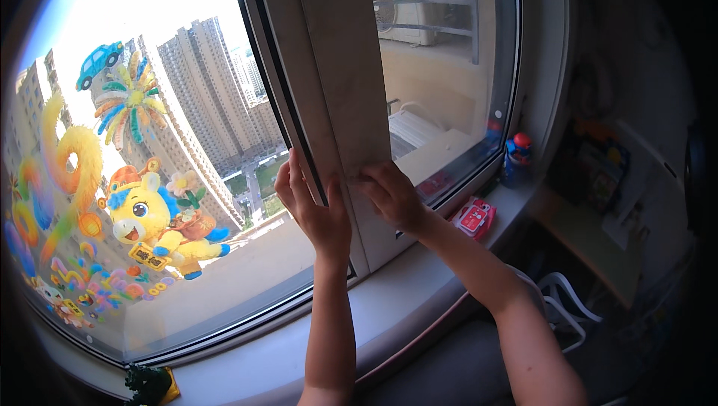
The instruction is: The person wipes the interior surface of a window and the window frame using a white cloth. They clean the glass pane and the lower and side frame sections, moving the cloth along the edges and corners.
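My left hand (317, 212) rests on the edge of the white window frame (336, 75), its thumb apart from the fingers, which reach toward the glass pane (280, 271). Just to its right, my right hand (392, 195) presses curled fingertips to the broad upright of the frame. Whether anything small is pinched there is hidden by the fingers. Colourful stickers cover the left pane, among them a yellow cartoon horse (162, 221), a blue car (100, 65) and a firework (133, 100).
Below the window runs a white sill (404, 299), bearing a red-and-pink packet (474, 218), a blue bottle with a red top (517, 159) and a dark green object (147, 383). A white plastic chair or rack (566, 305) and a desk (600, 260) stand at right.
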The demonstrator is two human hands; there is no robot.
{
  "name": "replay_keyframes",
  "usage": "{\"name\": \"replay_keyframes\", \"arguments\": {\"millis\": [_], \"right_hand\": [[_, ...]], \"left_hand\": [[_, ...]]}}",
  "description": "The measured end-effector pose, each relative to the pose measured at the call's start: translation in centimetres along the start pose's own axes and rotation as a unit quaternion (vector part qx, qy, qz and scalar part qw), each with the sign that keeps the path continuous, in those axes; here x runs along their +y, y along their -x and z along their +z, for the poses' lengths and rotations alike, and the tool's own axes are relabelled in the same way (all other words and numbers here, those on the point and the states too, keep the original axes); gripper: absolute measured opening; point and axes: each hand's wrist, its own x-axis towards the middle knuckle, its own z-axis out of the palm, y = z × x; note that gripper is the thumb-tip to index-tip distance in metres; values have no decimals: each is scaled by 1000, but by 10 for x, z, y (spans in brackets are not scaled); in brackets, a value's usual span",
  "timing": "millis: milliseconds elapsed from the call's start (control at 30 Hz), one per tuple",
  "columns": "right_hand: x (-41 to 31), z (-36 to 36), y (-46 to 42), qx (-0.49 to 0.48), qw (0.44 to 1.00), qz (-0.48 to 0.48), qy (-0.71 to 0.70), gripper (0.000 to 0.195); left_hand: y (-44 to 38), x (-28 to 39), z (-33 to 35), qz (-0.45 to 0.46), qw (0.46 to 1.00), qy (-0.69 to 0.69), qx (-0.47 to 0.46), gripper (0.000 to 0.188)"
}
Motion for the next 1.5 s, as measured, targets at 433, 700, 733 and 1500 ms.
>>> {"name": "replay_keyframes", "arguments": {"millis": [433,700,733,1500], "right_hand": [[75,-41,-159,165,978,-95,87,33],[64,-22,-86,147,987,-33,64,29],[62,-21,-83,148,987,-26,59,29],[20,-15,97,-111,992,-60,28,19]], "left_hand": [[4,2,4,35,998,-41,-23,69],[7,-3,10,45,999,-16,-23,74],[7,-2,9,48,998,-33,-27,75],[9,-1,9,52,997,-37,-41,83]]}}
